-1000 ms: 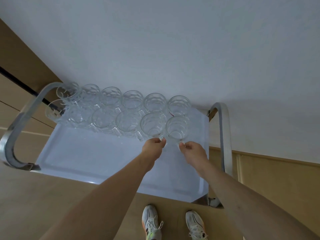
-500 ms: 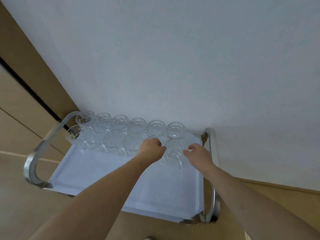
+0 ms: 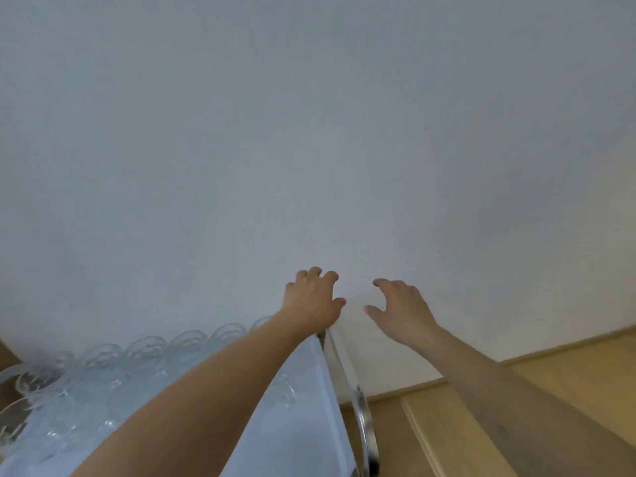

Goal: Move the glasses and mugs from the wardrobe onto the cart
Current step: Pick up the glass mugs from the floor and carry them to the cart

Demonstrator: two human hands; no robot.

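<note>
Several clear glass mugs (image 3: pixel 144 359) stand in rows on the white top of the cart (image 3: pixel 309 418) at the lower left. My left hand (image 3: pixel 313 297) is raised above the cart's far right corner, fingers loosely curled, holding nothing. My right hand (image 3: pixel 402 311) hovers to its right in front of the white wall, fingers spread and empty. My left forearm hides part of the mugs. The wardrobe is out of view.
The cart's chrome side handle (image 3: pixel 364 418) runs along its right edge. A white wall (image 3: pixel 309 132) fills most of the view. Light wooden floor and skirting (image 3: pixel 481 407) lie at the lower right.
Both hands have let go of the mugs on the cart and lifted up and to the right. The view has tilted upward, so the cart now sits low in the frame.
</note>
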